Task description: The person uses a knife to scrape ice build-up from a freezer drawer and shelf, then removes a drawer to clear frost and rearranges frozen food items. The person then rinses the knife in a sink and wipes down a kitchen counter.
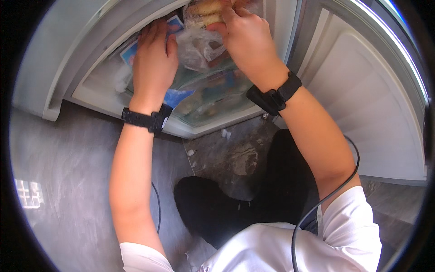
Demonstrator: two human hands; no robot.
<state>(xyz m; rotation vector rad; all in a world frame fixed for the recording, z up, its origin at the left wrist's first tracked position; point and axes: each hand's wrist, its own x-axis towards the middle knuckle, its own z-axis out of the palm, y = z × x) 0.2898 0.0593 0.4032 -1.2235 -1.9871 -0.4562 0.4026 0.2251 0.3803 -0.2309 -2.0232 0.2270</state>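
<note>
Both hands reach into the compartment of an open freezer, near the top of the view. My left hand [154,57] lies with its fingers pointing inward on a blue-and-white package [128,53]; its fingertips are in shadow, so a grip cannot be made out. At a clear plastic bag of yellowish food [207,12] is my right hand [246,37], thumb and fingers spread against it, partly cut off by the picture's edge. The crumpled, clear end of plastic [198,51] lies between my hands. Nearer me, a translucent drawer front [214,98] shows packages behind it, and a torn blue piece [180,97] is beside my left wrist.
The white freezer door [370,102] stands open at the right. Bits of ice [191,152] and a wet patch [244,159] are on the grey tiled floor [78,176]. A black cable [312,207] runs along my right arm. My knees are close below the freezer.
</note>
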